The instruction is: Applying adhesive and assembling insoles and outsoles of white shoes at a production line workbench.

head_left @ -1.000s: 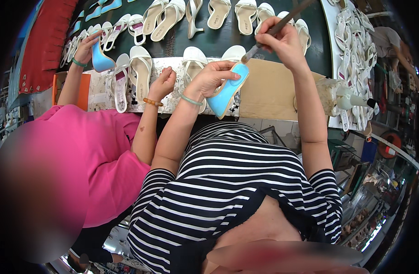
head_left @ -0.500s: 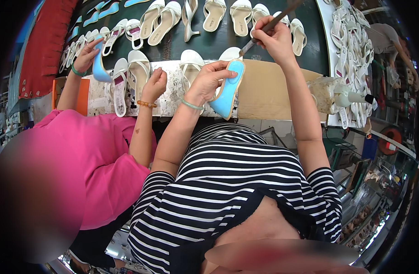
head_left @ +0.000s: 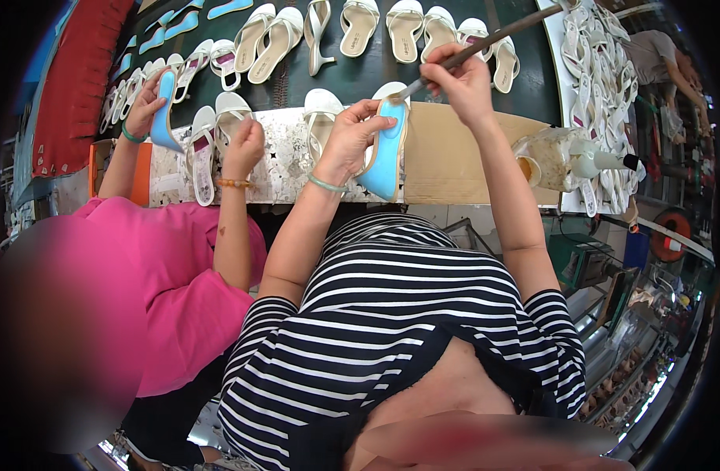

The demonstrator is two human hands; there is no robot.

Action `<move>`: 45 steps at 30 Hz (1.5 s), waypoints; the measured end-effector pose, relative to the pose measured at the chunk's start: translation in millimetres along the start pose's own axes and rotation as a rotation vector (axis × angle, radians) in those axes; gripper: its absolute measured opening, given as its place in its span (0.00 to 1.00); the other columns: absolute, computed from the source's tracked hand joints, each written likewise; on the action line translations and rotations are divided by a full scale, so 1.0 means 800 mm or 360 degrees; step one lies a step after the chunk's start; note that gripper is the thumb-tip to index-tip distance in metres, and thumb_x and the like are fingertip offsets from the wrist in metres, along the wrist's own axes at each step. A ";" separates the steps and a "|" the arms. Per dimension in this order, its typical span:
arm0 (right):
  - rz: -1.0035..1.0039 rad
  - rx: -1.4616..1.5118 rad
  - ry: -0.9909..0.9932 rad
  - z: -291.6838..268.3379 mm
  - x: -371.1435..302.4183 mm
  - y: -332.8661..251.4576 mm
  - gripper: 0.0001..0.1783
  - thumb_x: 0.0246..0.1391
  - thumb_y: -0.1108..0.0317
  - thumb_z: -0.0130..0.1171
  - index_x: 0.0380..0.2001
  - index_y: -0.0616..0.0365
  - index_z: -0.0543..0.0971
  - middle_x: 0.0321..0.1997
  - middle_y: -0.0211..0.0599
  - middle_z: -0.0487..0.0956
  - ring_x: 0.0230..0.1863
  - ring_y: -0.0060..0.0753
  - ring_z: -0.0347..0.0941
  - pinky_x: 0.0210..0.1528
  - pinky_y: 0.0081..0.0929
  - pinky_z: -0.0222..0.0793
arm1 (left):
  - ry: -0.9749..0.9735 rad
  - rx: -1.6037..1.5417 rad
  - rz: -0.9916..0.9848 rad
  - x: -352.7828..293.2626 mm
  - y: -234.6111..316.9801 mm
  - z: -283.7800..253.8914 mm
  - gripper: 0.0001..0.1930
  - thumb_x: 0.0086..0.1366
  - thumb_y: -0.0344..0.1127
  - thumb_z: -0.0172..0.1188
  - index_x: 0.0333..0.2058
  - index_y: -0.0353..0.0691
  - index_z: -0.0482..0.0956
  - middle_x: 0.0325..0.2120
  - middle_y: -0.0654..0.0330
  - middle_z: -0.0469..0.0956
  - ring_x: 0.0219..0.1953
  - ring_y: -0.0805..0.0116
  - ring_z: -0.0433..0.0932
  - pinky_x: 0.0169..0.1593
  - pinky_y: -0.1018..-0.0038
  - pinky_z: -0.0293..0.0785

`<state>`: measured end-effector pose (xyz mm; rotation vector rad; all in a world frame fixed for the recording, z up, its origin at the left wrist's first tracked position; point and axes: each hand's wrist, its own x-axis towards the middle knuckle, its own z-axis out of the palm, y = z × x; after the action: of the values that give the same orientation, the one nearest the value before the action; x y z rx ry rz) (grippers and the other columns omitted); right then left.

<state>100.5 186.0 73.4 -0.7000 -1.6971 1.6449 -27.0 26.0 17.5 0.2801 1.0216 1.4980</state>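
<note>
My left hand [head_left: 350,141] grips a light blue insole [head_left: 385,165] with a pale edge, its thumb pressed on the blue face. The insole is held tilted above the table edge, narrow part up. In my right hand [head_left: 462,82] is a long dark-handled brush [head_left: 497,35], slanting down to the left. Its tip meets the upper end of the insole. Just behind the insole a white sandal [head_left: 393,91] is partly hidden; another white sandal [head_left: 322,110] lies left of it, beyond my left hand.
At my left, a co-worker in pink [head_left: 187,290] holds another blue insole [head_left: 165,118]. White sandals stand in rows on the dark green surface [head_left: 297,86]. Brown cardboard [head_left: 446,157] lies before me. A cloudy plastic container [head_left: 556,157] stands right of it, near piled white sandals [head_left: 599,71].
My right hand has moved slightly left and down, bringing the brush tip over the insole's face. My left hand has turned the insole a little more upright. The background sandals appear slightly shifted left.
</note>
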 end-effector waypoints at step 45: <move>-0.0259 -0.0430 -0.0641 0.001 0.010 -0.062 0.07 0.50 0.78 0.62 0.33 0.63 0.76 0.32 0.28 0.76 0.37 0.20 0.73 0.44 0.19 0.70 | -0.0352 0.0091 -0.0120 -0.012 0.038 -0.014 0.18 0.56 0.25 0.64 0.46 0.32 0.77 0.37 0.61 0.80 0.36 0.75 0.79 0.41 0.78 0.77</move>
<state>98.1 188.5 123.4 -0.3505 -2.2288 1.5290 -53.1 16.8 36.3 0.4337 0.8889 1.3389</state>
